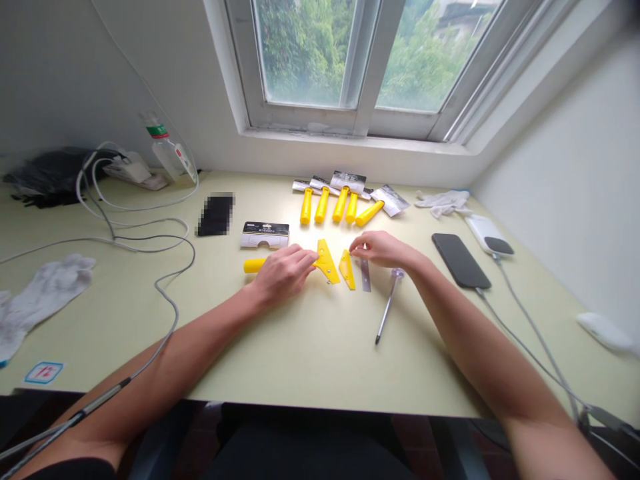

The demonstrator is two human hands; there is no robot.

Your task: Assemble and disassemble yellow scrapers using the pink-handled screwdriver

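Observation:
My left hand (284, 275) is wrapped around the neck of a yellow scraper (327, 261). The scraper's handle sticks out to the left and its flat triangular head to the right. A small screw (329, 282) lies by the head's lower edge. My right hand (377, 248) has its fingertips pinched at the upper end of a loose yellow scraper plate (347, 269); the exact contact is hard to see. Partly under that hand lies a thin grey metal blade (366, 277). A screwdriver (387, 308) with a clear handle rests to the right.
Behind are several yellow-handled scrapers (341, 205) and a black-and-white packaging card (265, 235). A phone (460, 260), power bank (489, 235) and white glove (444, 202) lie right. Cables (175, 310), another glove (45, 297) and a plastic bottle (170, 153) occupy the left.

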